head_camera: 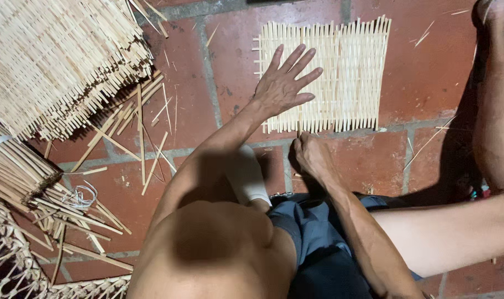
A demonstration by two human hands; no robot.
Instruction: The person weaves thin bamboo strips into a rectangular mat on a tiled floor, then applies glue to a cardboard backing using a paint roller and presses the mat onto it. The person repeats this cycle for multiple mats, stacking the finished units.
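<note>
The left hand (pixel 283 83) lies spread flat on the woven bamboo mat (pixel 340 77). At six o'clock, the right hand (pixel 310 155) pinches a thin bamboo strip (pixel 299 128). Best to press firmly and slide it straight.

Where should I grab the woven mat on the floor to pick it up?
Probably the right edge of the mat, coming from the right. It lies flat on the tiles, and that side is bare. The left hand presses its left part, and the right hand pinches a strip at the near edge. Fingers could slide under the protruding strip ends there.
</note>
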